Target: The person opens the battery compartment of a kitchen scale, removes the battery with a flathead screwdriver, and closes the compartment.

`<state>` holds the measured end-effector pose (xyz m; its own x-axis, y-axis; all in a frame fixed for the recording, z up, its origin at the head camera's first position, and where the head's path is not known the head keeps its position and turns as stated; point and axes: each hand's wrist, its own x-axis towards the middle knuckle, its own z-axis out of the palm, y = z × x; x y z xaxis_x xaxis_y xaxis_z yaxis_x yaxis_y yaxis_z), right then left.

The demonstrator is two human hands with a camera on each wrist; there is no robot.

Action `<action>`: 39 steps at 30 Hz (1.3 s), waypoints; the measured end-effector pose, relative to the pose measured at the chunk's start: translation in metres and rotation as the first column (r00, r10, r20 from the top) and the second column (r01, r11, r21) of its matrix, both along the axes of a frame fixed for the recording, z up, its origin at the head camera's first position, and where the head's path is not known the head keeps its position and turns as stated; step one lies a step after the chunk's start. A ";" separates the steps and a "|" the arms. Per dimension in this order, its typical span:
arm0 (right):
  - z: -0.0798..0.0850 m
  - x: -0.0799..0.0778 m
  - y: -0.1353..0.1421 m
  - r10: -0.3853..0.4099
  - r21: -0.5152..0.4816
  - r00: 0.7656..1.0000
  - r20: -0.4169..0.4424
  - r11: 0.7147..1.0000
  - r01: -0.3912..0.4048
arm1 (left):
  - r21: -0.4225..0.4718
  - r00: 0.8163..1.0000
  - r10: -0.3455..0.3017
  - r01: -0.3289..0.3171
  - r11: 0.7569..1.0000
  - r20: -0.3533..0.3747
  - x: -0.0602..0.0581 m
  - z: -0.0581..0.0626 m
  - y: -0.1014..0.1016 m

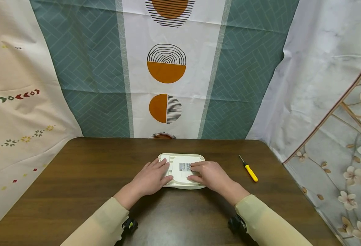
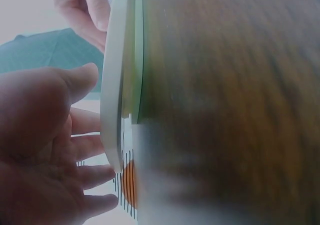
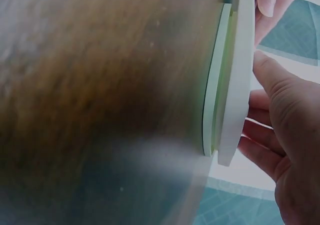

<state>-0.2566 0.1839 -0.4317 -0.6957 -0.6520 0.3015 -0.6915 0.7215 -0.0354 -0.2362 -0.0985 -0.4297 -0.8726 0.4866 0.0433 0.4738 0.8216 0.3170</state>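
A flat white device (image 1: 180, 176) with rounded corners and a grey printed label (image 1: 182, 167) lies on the table; it looks like an upturned kitchen scale. My left hand (image 1: 153, 176) rests on its left end, fingers pointing away and thumb on the face. Over the right end lies my right hand (image 1: 210, 174), its fingertips touching the face by the label. Both wrist views show the device edge-on, with a thinner pale green plate (image 2: 138, 60) beneath the thicker white body (image 3: 237, 90). Neither hand curls round the device's underside.
A screwdriver (image 1: 251, 172) with a yellow handle lies to the right on the dark brown wooden table (image 1: 97, 171). Patterned cloths (image 1: 91, 68) hang behind the table and at both sides.
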 end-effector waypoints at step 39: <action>0.003 -0.002 0.010 -0.013 -0.054 0.985 0.172 0.998 0.022 | -0.007 1.000 -0.011 0.011 1.000 0.004 -0.004 -0.001 -0.002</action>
